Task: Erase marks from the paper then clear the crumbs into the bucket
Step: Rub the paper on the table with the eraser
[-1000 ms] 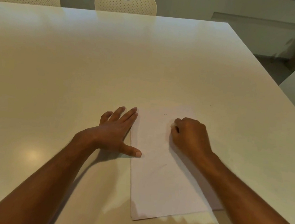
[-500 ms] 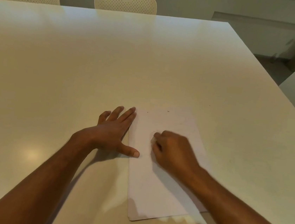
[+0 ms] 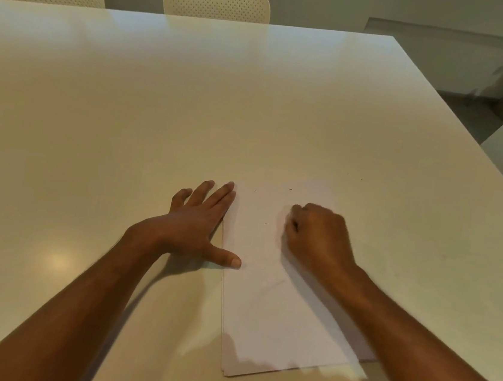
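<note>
Paper (image 3: 266, 292) lies at 6 o'clock on the table (image 3: 127, 113), thin and easily sliding; left hand (image 3: 190, 230) presses its 9 o'clock edge flat. Right hand (image 3: 317, 238) is curled; an eraser inside cannot be confirmed.

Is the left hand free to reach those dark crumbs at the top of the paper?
Probably yes. The left hand lies flat at the paper's left edge, holding nothing, and the crumbs sit just beyond its fingertips with nothing between. Lifting it would leave the paper unheld, though.
</note>
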The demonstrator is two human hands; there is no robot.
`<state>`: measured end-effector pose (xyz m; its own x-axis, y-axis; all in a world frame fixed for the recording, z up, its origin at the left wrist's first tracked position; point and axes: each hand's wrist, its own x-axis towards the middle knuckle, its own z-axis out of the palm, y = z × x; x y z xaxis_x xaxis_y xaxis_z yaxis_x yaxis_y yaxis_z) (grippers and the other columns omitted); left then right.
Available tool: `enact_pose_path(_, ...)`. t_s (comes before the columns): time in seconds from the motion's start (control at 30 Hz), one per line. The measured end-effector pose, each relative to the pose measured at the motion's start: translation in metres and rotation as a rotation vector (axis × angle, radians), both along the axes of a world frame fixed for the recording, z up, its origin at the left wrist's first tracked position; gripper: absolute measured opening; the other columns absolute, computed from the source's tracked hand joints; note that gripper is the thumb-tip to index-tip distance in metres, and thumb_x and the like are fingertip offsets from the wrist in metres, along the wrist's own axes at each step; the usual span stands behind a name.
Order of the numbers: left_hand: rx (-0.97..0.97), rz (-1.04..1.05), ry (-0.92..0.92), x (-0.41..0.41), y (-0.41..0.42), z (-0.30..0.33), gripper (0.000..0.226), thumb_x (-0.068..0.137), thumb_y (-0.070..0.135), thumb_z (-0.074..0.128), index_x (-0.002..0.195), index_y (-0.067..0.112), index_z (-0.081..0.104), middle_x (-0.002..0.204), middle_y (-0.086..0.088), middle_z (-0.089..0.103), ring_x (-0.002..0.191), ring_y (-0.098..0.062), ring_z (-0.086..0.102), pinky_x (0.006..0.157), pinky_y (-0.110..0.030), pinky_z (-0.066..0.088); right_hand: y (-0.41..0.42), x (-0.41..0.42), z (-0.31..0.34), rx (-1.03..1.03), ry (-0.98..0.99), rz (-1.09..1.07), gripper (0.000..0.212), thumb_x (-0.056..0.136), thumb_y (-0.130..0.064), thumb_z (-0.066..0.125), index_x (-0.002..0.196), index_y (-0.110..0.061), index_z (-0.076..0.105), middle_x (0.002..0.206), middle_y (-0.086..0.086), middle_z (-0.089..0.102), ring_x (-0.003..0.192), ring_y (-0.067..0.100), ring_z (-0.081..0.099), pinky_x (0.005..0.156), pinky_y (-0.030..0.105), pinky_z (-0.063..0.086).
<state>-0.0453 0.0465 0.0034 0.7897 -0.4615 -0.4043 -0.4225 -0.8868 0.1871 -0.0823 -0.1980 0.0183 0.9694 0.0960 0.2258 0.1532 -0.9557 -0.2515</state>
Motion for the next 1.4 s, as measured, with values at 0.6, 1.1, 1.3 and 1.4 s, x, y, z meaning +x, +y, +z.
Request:
enact_pose_path(0.6,0.009,-0.009,0.004,0.000,-0.001,0.002,0.138,0.060,0.098,0.045,0.154,0.024,-0.023,0.157,0.015,-0.037,0.145,-0.017,-0.035,0.120,-0.051,-0.012,0.007,0.002,0.001,0.029,0.054,0.117,0.025,0.088,-0.020,0.051,0.063,-0.021,0.049,0.059,-0.005,0.047,0.061,0.027,0.055,0.051,0.028,0.032)
enact_pose_path(1.1,0.000,-0.005,0.014,-0.001,-0.002,0.004,0.137,0.060,0.097,0.047,0.154,0.025,-0.024,0.156,0.016,-0.038,0.144,-0.015,-0.036,0.120,-0.049,-0.012,0.026,-0.039,0.002,0.014,0.049,0.310,0.015,0.081,-0.011,0.062,0.066,-0.012,0.061,0.060,0.003,0.055,0.051,0.027,0.053,0.048,0.027,0.032)
enact_pose_path(1.3,0.009,-0.003,0.015,-0.001,-0.001,0.004,0.137,0.061,0.097,0.046,0.153,0.025,-0.025,0.155,0.017,-0.039,0.144,-0.014,-0.036,0.120,-0.049,-0.014,-0.028,0.009,-0.003,-0.102,0.008,0.030,0.018,0.085,-0.018,0.056,0.069,-0.013,0.062,0.062,0.001,0.052,0.057,0.026,0.052,0.053,0.029,0.028)
enact_pose_path(1.4,0.004,0.000,0.016,-0.001,-0.001,0.004,0.137,0.061,0.096,0.047,0.153,0.025,-0.025,0.156,0.016,-0.039,0.144,-0.015,-0.036,0.120,-0.049,-0.013,-0.013,-0.004,-0.001,-0.079,-0.007,0.107,0.012,0.078,-0.012,0.061,0.066,-0.011,0.062,0.060,0.005,0.055,0.052,0.030,0.054,0.048,0.029,0.031)
